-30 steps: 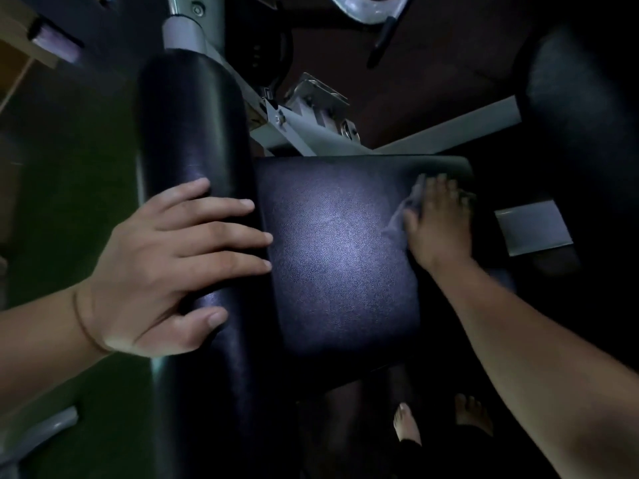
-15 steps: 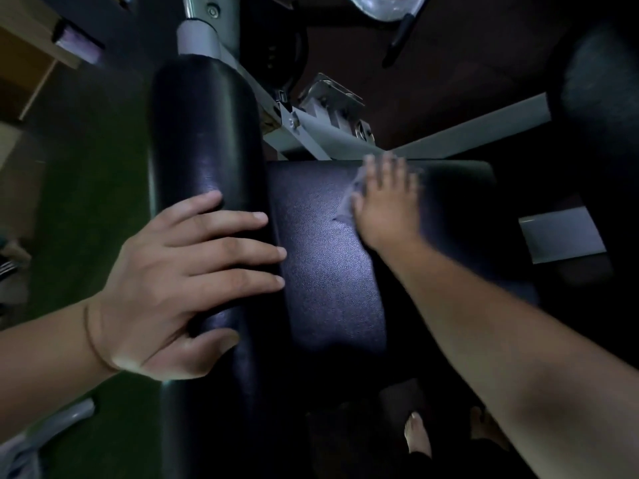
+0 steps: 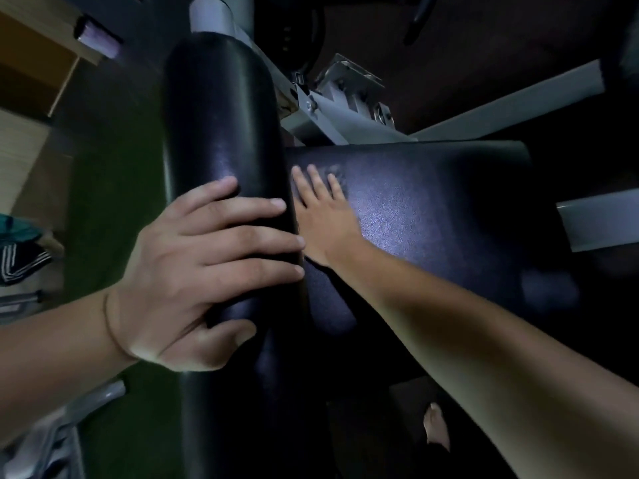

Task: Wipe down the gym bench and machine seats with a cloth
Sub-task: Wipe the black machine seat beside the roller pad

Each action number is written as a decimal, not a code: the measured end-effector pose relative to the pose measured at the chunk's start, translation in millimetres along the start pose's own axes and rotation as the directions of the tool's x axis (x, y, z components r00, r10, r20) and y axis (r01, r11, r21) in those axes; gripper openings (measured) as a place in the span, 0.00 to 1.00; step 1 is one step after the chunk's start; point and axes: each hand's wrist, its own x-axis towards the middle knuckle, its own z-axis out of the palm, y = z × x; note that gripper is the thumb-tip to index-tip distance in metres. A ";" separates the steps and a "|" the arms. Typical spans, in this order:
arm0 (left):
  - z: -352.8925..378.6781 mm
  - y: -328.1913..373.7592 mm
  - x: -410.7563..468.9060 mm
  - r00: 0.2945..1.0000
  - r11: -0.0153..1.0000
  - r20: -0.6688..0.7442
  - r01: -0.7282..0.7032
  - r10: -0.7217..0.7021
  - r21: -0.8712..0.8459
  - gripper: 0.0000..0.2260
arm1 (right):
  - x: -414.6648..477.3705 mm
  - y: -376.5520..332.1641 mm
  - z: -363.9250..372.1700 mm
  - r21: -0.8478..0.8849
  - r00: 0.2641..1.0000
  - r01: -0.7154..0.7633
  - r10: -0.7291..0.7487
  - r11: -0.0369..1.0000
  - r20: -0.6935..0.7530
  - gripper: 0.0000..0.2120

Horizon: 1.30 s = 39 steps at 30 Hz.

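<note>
A black padded seat (image 3: 432,209) fills the middle of the view, lit by a pale sheen. My right hand (image 3: 325,216) lies flat on its left end, fingers straight, pressing a cloth (image 3: 337,171) of which only a faint edge shows past the fingertips. Beside it a long black roller pad (image 3: 221,115) runs from the top to the bottom of the view. My left hand (image 3: 193,271) rests on this roller, fingers spread across it and thumb on the near side.
Grey metal frame parts and brackets (image 3: 332,112) stand behind the seat. A grey bar (image 3: 598,223) sticks out at the right. A bare foot (image 3: 437,426) shows below the seat. Green flooring (image 3: 114,202), wooden furniture (image 3: 31,63) and a pile of clothes (image 3: 20,257) lie left.
My right hand has slid with the cloth from the seat's far right corner across to its left end beside the roller. My left hand has stayed on the roller.
</note>
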 end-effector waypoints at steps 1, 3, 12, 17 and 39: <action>-0.3 0.4 0.2 1.000 1.000 -0.002 -0.003 0.003 0.006 0.30 | -16.1 -2.0 3.6 -0.026 0.999 0.053 -0.052 0.998 0.012 0.35; -0.9 0.4 0.4 1.000 1.000 -0.006 -0.012 0.012 0.019 0.30 | -22.9 3.2 3.1 -0.049 0.991 0.129 -0.128 0.990 0.025 0.36; -1.1 -0.1 0.4 1.000 1.000 0.004 -0.011 0.011 0.026 0.29 | -11.2 -3.8 1.6 -0.017 1.000 0.013 -0.014 1.000 -0.011 0.34; 0.1 -0.1 0.5 1.000 0.999 -0.003 -0.022 0.023 0.036 0.29 | -87.7 -9.3 40.1 0.004 0.968 0.240 -0.239 0.971 -0.081 0.32; -0.3 1.3 0.1 1.000 0.998 0.005 -0.029 0.029 0.057 0.28 | -104.9 -22.1 49.2 0.078 0.991 -0.081 0.089 0.994 -0.102 0.33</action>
